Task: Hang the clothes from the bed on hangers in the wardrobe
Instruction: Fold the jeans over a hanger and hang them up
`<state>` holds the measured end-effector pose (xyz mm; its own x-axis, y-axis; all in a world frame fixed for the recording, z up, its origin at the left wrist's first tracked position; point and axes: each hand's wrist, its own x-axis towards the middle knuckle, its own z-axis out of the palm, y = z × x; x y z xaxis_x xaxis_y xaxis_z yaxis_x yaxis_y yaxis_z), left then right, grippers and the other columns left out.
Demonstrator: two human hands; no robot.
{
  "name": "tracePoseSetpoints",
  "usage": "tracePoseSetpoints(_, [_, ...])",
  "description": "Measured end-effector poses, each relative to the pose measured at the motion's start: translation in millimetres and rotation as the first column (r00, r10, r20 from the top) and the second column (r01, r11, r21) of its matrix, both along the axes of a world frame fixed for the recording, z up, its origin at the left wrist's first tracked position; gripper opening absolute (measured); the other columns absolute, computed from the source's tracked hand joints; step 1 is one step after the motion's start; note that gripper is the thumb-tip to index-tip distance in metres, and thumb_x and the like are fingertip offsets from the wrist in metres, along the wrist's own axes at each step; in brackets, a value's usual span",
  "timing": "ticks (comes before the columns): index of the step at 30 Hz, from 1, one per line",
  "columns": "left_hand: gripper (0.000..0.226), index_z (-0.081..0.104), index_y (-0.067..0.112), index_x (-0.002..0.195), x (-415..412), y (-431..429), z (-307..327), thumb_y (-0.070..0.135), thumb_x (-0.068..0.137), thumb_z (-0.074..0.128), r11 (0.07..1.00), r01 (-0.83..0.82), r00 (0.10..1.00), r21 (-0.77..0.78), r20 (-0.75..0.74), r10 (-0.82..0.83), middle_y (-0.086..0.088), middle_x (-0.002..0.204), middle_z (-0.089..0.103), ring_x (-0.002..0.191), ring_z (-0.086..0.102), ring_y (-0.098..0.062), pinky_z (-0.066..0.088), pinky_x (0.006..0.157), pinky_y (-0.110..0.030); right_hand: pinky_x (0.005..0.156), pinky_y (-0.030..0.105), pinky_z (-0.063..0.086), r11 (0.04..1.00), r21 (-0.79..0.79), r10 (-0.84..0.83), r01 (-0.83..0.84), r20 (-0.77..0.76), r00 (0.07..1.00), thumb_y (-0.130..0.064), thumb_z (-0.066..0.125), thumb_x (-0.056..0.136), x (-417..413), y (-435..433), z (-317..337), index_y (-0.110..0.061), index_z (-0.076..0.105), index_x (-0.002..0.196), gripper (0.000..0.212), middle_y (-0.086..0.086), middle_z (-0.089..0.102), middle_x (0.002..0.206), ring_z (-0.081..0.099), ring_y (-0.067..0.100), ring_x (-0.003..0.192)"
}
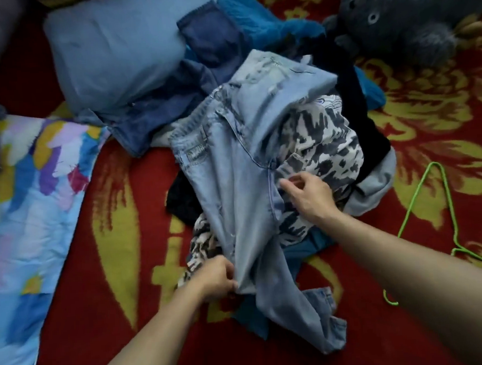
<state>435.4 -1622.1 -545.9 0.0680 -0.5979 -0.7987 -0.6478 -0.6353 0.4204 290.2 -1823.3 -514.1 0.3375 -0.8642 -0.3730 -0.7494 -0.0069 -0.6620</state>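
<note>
Nearest, the left hand (217, 277) grips one leg of the light jeans (234, 188), which lie lengthwise over the clothes pile (316, 138) on the bed (123, 217), waistband far, hems near. The right hand (311, 197) curls at their crotch seam, and I cannot tell whether it pinches. The green hanger (415, 198) lies on its side of the bed, and no wardrobe shows.

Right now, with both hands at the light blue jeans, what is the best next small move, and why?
Probably close the right hand on the inner seam and lift the light blue jeans off the clothes pile. The left hand grips one leg, the jeans lie topmost, and the green wire hanger lies free on the blanket to the right.
</note>
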Motion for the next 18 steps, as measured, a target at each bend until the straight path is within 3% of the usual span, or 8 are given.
tracePoseSetpoints(3, [0.026, 0.053, 0.012, 0.061, -33, 42, -21, 0.023, 0.077, 0.072, 0.998, 0.013, 0.999, 0.061, -0.034, -0.011, 0.001, 0.065, 0.06, 0.064, 0.057, -0.01, 0.035, 0.053, -0.023, 0.09, 0.04, 0.049, 0.988, 0.151, -0.001, 0.007, -0.037, 0.999, -0.055, 0.067, 0.081, 39, 14, -28, -0.009, 0.057, 0.12, 0.062, 0.011, 0.064, 0.115, 0.059, 0.031, 0.108])
tracePoseSetpoints(6, [0.025, 0.05, 0.016, 0.066, -56, 72, -40, 0.024, 0.078, 0.07, 0.992, -0.017, 0.999, 0.121, -0.038, 0.021, -0.012, 0.097, 0.069, 0.093, 0.065, -0.024, 0.04, 0.063, -0.027, 0.079, 0.037, 0.051, 0.969, 0.244, 0.037, -0.025, -0.046, 0.998, -0.034, 0.068, 0.081, 32, 53, -67, -0.009, 0.064, 0.111, 0.039, 0.013, 0.068, 0.106, 0.062, 0.033, 0.101])
tracePoseSetpoints(8, [0.029, 0.046, 0.015, 0.062, -54, 86, -47, 0.025, 0.078, 0.068, 0.989, -0.055, 0.997, 0.135, -0.04, 0.061, -0.01, 0.088, 0.068, 0.087, 0.065, -0.022, 0.039, 0.061, -0.027, 0.073, 0.032, 0.048, 0.962, 0.27, 0.054, -0.044, -0.028, 0.998, -0.024, 0.065, 0.083, 4, 78, -79, -0.011, 0.067, 0.105, 0.026, 0.009, 0.069, 0.1, 0.063, 0.029, 0.096])
tracePoseSetpoints(10, [0.018, 0.051, 0.017, 0.063, -40, 93, -48, 0.019, 0.074, 0.064, 0.982, -0.116, 0.992, 0.147, -0.041, 0.123, -0.002, 0.079, 0.063, 0.081, 0.064, -0.019, 0.042, 0.06, -0.028, 0.069, 0.032, 0.048, 0.946, 0.316, 0.095, -0.065, -0.079, 0.992, -0.022, 0.066, 0.08, -37, 96, -86, -0.012, 0.067, 0.097, 0.02, 0.006, 0.07, 0.093, 0.065, 0.025, 0.089])
tracePoseSetpoints(12, [0.012, 0.054, 0.021, 0.064, -18, 90, -46, 0.013, 0.071, 0.06, 0.972, -0.208, 0.978, 0.112, -0.003, 0.21, 0.003, 0.076, 0.063, 0.081, 0.066, -0.021, 0.044, 0.062, -0.027, 0.062, 0.035, 0.05, 0.91, 0.391, 0.224, -0.138, -0.185, 0.957, -0.031, 0.066, 0.068, -81, 108, -86, -0.013, 0.068, 0.084, 0.025, 0.002, 0.069, 0.08, 0.064, 0.02, 0.075])
tracePoseSetpoints(14, [0.016, 0.056, 0.024, 0.067, 6, 77, -39, 0.012, 0.075, 0.063, 0.942, -0.335, 0.939, 0.012, 0.089, 0.332, 0.003, 0.074, 0.064, 0.077, 0.065, -0.02, 0.047, 0.064, -0.028, 0.061, 0.035, 0.05, 0.863, 0.479, 0.32, -0.157, -0.279, 0.906, -0.028, 0.064, 0.061, -115, 113, -82, -0.009, 0.068, 0.087, 0.033, 0.0, 0.069, 0.078, 0.063, 0.018, 0.07])
tracePoseSetpoints(16, [0.014, 0.06, 0.021, 0.078, 28, 59, -30, 0.007, 0.079, 0.063, 0.87, -0.481, 0.863, -0.108, 0.116, 0.492, -0.002, 0.076, 0.064, 0.069, 0.063, -0.022, 0.05, 0.062, -0.033, 0.068, 0.033, 0.05, 0.916, 0.389, 0.26, -0.101, -0.383, 0.887, -0.019, 0.064, 0.071, -126, 104, -67, -0.021, 0.062, 0.093, 0.022, -0.001, 0.07, 0.087, 0.065, 0.021, 0.081])
tracePoseSetpoints(18, [0.018, 0.063, 0.019, 0.098, 50, 39, -26, 0.01, 0.083, 0.064, 0.812, -0.544, 0.793, -0.211, 0.188, 0.58, -0.006, 0.09, 0.066, 0.074, 0.064, -0.024, 0.047, 0.063, -0.031, 0.073, 0.033, 0.048, 0.995, 0.089, 0.062, -0.034, -0.339, 0.939, -0.013, 0.063, 0.081, -114, 83, -40, -0.024, 0.062, 0.095, 0.018, 0.001, 0.069, 0.094, 0.065, 0.027, 0.09])
